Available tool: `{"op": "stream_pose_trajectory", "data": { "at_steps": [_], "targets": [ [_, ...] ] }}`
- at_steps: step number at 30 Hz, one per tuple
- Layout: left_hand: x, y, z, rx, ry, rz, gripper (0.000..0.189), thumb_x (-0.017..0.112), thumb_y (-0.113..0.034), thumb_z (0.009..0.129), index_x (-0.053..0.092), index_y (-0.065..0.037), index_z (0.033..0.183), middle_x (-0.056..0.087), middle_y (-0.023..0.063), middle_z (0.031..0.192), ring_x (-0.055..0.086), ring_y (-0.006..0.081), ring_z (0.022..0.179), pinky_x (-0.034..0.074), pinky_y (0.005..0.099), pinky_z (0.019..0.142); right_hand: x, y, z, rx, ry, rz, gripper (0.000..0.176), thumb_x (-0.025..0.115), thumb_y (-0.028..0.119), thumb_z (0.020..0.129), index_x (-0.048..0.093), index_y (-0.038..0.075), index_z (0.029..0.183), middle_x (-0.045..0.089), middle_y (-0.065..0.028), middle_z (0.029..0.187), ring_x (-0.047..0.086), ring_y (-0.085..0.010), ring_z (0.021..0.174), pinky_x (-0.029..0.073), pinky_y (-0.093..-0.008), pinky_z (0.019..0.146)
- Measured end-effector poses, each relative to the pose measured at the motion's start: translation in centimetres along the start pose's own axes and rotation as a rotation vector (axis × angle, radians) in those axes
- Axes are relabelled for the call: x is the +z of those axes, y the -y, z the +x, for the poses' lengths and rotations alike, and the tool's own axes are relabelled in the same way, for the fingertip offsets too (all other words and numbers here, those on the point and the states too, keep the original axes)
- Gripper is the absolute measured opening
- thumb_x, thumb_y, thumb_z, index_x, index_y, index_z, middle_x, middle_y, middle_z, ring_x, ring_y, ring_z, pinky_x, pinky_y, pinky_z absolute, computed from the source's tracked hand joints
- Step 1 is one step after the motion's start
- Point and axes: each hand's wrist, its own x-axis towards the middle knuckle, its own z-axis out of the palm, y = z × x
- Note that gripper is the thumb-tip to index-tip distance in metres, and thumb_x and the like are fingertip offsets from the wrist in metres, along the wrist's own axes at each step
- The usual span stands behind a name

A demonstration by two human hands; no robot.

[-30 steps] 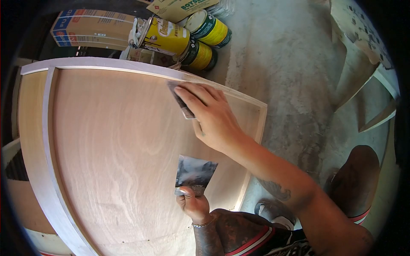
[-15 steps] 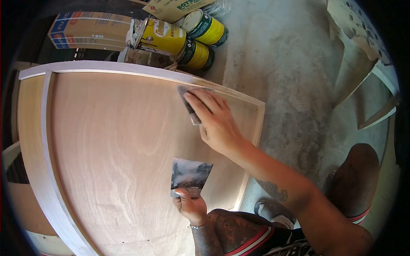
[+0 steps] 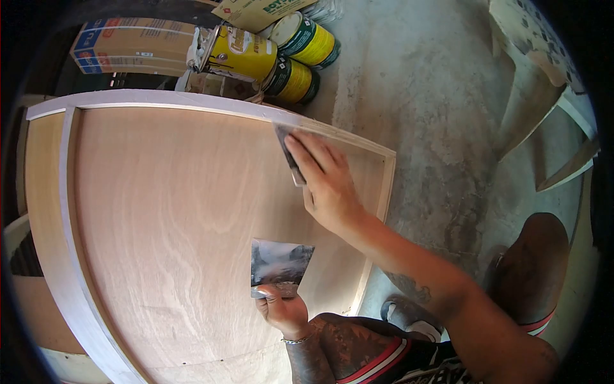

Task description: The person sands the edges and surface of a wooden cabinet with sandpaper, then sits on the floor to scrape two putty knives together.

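Observation:
My right hand [image 3: 332, 182] is closed on a flat, dark putty knife [image 3: 289, 148]. The blade's upper corner reaches the raised edge strip of a wooden panel [image 3: 166, 211], near its far right end. Lower down, my left hand [image 3: 286, 313] grips a second flat blade, a putty spreader [image 3: 281, 261] smeared with pale and dark paste, by its near edge, with the thumb on top. It is held above the panel face. The strip [image 3: 160, 99] is coated pale lilac on the left, while its right stretch shows bare wood.
Beyond the panel stand a yellow can [image 3: 240, 54], two green-and-yellow cans [image 3: 310, 41] and a long cardboard box [image 3: 137, 45]. A pale chair-like frame [image 3: 543, 96] stands on the concrete floor [image 3: 435, 128] at right. My knee and foot are beside the panel's right end.
The putty knife in my right hand has moved slightly right and up against the edge strip. My left hand has drifted a little to the left with its spreader.

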Motion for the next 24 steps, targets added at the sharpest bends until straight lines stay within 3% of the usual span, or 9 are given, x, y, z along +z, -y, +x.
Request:
{"op": "stream_pose_trajectory", "data": {
  "at_steps": [7, 10, 12, 14, 17, 21, 24],
  "targets": [
    [0.8, 0.2, -0.2, 0.012, -0.003, 0.001, 0.048, 0.052, -0.038, 0.102, 0.051, 0.001, 0.13, 0.055, 0.0149, 0.13, 0.053, 0.0273, 0.12, 0.041, 0.0442, 0.105, 0.8, 0.5, 2.7, -0.045, -0.079, -0.021, 0.058, 0.058, -0.002, 0.078, 0.05, 0.001, 0.135, 0.05, -0.0149, 0.137, 0.046, -0.0337, 0.126, 0.035, -0.0461, 0.105],
    [1.3, 0.0, -0.2, 0.024, -0.04, -0.033, 0.039, 0.055, -0.032, 0.102, 0.055, 0.002, 0.12, 0.059, 0.0142, 0.123, 0.056, 0.0252, 0.113, 0.045, 0.0433, 0.101, 0.4, 0.9, 1.1, -0.062, -0.044, 0.023, 0.058, 0.057, -0.004, 0.077, 0.051, 0.001, 0.135, 0.05, -0.0159, 0.136, 0.048, -0.0341, 0.125, 0.035, -0.0463, 0.106],
    [0.9, 0.2, -0.2, 0.008, -0.005, 0.013, 0.05, 0.051, -0.038, 0.102, 0.05, 0.002, 0.13, 0.054, 0.0144, 0.131, 0.052, 0.0267, 0.121, 0.042, 0.0441, 0.106, -0.5, 0.2, 0.3, -0.068, -0.02, 0.046, 0.059, 0.057, -0.005, 0.076, 0.051, 0.001, 0.135, 0.051, -0.0167, 0.136, 0.048, -0.0346, 0.124, 0.036, -0.0465, 0.106],
    [0.7, 0.4, -0.2, 0.012, -0.006, 0.012, 0.05, 0.051, -0.039, 0.102, 0.05, 0.002, 0.13, 0.054, 0.0143, 0.132, 0.053, 0.0265, 0.12, 0.042, 0.0439, 0.106, -1.4, -0.3, -0.3, 0.17, -0.122, 0.019, 0.063, 0.06, -0.007, 0.072, 0.051, 0.0, 0.134, 0.052, -0.0183, 0.134, 0.05, -0.0364, 0.123, 0.038, -0.0466, 0.105],
    [0.7, 0.3, -0.2, 0.016, 0.002, 0.007, 0.051, 0.051, -0.04, 0.102, 0.05, 0.002, 0.131, 0.054, 0.0137, 0.131, 0.052, 0.026, 0.12, 0.042, 0.0435, 0.105, -0.7, -3.2, -0.7, 0.301, -0.158, 0.072, 0.065, 0.062, -0.009, 0.069, 0.052, -0.001, 0.133, 0.052, -0.0197, 0.133, 0.05, -0.0383, 0.123, 0.039, -0.0464, 0.104],
    [1.0, 0.3, -0.1, -0.009, -0.024, -0.03, 0.049, 0.049, -0.039, 0.103, 0.05, 0.001, 0.131, 0.055, 0.0118, 0.129, 0.053, 0.0245, 0.119, 0.042, 0.0424, 0.105, 0.2, -0.9, 1.2, 0.312, -0.122, 0.09, 0.072, 0.055, -0.015, 0.069, 0.048, 0.003, 0.138, 0.048, -0.0186, 0.138, 0.047, -0.0384, 0.127, 0.04, -0.0423, 0.107],
    [1.6, 0.0, 0.2, -0.059, -0.098, -0.105, 0.048, 0.048, -0.039, 0.103, 0.051, 0.0, 0.13, 0.054, 0.0116, 0.129, 0.052, 0.0228, 0.118, 0.041, 0.0425, 0.104, 1.0, 2.3, 3.6, 0.26, -0.134, 0.083, 0.069, 0.058, -0.012, 0.07, 0.05, 0.003, 0.137, 0.048, -0.0187, 0.138, 0.047, -0.0384, 0.126, 0.038, -0.0436, 0.107]
  ]
}}
